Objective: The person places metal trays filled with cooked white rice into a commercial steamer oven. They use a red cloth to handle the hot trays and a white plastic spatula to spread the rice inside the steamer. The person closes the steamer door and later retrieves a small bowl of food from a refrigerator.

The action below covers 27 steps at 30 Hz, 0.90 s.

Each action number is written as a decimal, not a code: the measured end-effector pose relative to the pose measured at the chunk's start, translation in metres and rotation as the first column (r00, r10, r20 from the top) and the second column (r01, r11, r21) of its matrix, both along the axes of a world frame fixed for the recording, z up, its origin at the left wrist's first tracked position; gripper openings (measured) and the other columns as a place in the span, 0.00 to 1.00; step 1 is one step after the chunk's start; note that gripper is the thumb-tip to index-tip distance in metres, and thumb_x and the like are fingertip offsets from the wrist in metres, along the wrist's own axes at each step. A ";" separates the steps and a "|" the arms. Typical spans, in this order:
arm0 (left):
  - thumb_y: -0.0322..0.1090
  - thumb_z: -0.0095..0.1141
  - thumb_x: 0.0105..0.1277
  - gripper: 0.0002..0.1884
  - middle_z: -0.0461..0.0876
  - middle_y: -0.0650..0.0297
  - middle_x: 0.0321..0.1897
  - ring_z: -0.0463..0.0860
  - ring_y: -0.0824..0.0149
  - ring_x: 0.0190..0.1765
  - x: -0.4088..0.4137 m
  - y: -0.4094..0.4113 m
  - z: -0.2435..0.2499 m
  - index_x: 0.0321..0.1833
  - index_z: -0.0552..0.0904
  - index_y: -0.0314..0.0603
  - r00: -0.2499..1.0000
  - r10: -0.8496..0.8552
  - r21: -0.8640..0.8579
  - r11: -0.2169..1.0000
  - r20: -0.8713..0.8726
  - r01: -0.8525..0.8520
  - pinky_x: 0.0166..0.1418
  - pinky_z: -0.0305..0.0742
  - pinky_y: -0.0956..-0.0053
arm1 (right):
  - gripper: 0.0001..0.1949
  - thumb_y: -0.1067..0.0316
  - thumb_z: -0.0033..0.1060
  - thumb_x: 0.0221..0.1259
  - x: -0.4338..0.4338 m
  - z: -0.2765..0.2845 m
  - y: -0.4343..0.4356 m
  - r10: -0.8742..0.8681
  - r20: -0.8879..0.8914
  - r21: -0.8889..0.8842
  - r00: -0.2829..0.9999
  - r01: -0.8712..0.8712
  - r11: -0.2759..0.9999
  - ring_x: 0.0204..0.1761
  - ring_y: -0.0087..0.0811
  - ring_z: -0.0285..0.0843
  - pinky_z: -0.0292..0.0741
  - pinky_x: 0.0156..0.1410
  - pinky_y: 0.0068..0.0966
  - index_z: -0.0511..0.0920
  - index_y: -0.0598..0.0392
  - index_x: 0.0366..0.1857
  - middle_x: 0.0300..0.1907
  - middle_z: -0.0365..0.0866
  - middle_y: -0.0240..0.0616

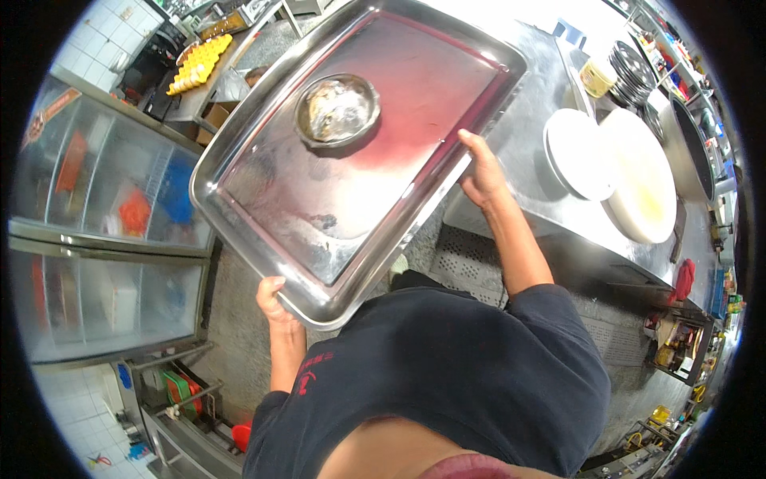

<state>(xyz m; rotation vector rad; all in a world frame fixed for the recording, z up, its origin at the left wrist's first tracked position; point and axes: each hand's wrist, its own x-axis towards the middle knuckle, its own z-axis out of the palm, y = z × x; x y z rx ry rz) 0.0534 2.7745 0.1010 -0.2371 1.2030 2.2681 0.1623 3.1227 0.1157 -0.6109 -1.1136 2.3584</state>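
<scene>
A large rectangular stainless steel tray (281,221) is held up in front of me by both hands. My left hand (276,302) grips its near left corner, thumb over the rim. On the long right side, my right hand (482,173) holds the rim with the thumb on top and the other fingers hidden beneath. Thin reddish liquid lies across part of the tray's bottom. A round metal bowl (338,111), with a shiny, blotchy inside, rests in the tray's far left part.
A steel worktable (520,173) at the right bears a white plate (577,152), a round white board (640,179), a large pan (688,149) and stacked dark dishes (631,72). Glass-door refrigerators (114,239) stand at left. Yellow egg trays (200,64) lie on a table behind.
</scene>
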 end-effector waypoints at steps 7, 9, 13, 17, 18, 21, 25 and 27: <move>0.35 0.45 0.44 0.26 0.75 0.52 0.40 0.77 0.57 0.42 -0.116 0.118 0.040 0.49 0.69 0.30 0.973 -0.204 0.136 0.966 -0.108 0.218 0.48 0.74 0.67 | 0.32 0.42 0.39 0.60 0.097 -0.041 0.034 0.135 0.110 -0.401 0.985 -0.080 0.913 0.54 0.45 0.68 0.73 0.50 0.39 0.51 0.49 0.65 0.58 0.63 0.52; 0.35 0.45 0.44 0.27 0.75 0.52 0.41 0.77 0.57 0.43 -0.144 0.134 0.032 0.50 0.68 0.30 0.956 -0.269 0.218 0.932 -0.115 0.288 0.49 0.74 0.67 | 0.36 0.38 0.38 0.58 0.143 -0.046 0.023 -0.388 0.268 -0.414 0.882 0.469 0.780 0.54 0.50 0.67 0.75 0.47 0.40 0.46 0.48 0.65 0.58 0.60 0.59; 0.30 0.44 0.45 0.26 0.73 0.51 0.40 0.77 0.57 0.42 -0.215 0.186 0.024 0.52 0.66 0.29 0.943 -0.322 0.280 0.901 -0.083 0.332 0.48 0.75 0.68 | 0.39 0.43 0.57 0.50 0.150 -0.040 0.065 -0.838 0.293 -0.243 0.461 0.883 0.401 0.55 0.52 0.65 0.75 0.48 0.41 0.49 0.50 0.61 0.57 0.55 0.59; 0.30 0.44 0.45 0.27 0.72 0.52 0.41 0.77 0.57 0.42 -0.276 0.224 0.001 0.53 0.65 0.31 0.893 -0.439 0.289 0.846 -0.099 0.448 0.47 0.76 0.68 | 0.25 0.62 0.54 0.52 0.129 -0.073 0.090 -0.868 0.293 -0.280 0.402 0.904 0.324 0.52 0.54 0.66 0.77 0.48 0.34 0.62 0.65 0.51 0.47 0.65 0.57; 0.30 0.44 0.45 0.26 0.72 0.52 0.41 0.77 0.58 0.41 -0.290 0.237 -0.003 0.52 0.65 0.31 0.908 -0.410 0.294 0.860 -0.091 0.417 0.45 0.76 0.68 | 0.23 0.66 0.51 0.52 0.139 -0.089 0.103 -0.886 0.267 -0.319 0.379 0.902 0.290 0.51 0.55 0.66 0.78 0.47 0.33 0.61 0.66 0.51 0.47 0.65 0.57; 0.31 0.44 0.46 0.25 0.72 0.52 0.39 0.77 0.57 0.41 -0.337 0.265 -0.016 0.51 0.66 0.31 0.836 -0.542 0.370 0.762 -0.084 0.531 0.45 0.76 0.68 | 0.22 0.74 0.39 0.48 0.125 -0.102 0.114 -0.927 0.355 -0.348 0.125 0.938 -0.007 0.46 0.57 0.71 0.81 0.43 0.33 0.59 0.75 0.50 0.46 0.67 0.61; 0.33 0.44 0.48 0.21 0.74 0.54 0.35 0.77 0.58 0.39 -0.364 0.266 -0.035 0.45 0.69 0.29 0.798 -0.602 0.295 0.768 0.033 0.568 0.44 0.75 0.70 | 0.22 0.73 0.38 0.48 0.119 -0.125 0.058 -0.938 0.328 -0.203 -0.110 0.962 -0.184 0.45 0.56 0.72 0.80 0.45 0.36 0.62 0.71 0.50 0.46 0.68 0.59; 0.34 0.43 0.49 0.18 0.75 0.54 0.32 0.78 0.60 0.36 -0.392 0.281 -0.046 0.41 0.71 0.29 0.788 -0.615 0.276 0.756 -0.008 0.593 0.41 0.74 0.72 | 0.23 0.74 0.38 0.46 0.090 -0.118 0.041 -0.939 0.321 -0.173 -0.123 0.967 -0.186 0.45 0.57 0.71 0.79 0.47 0.39 0.61 0.71 0.51 0.46 0.68 0.59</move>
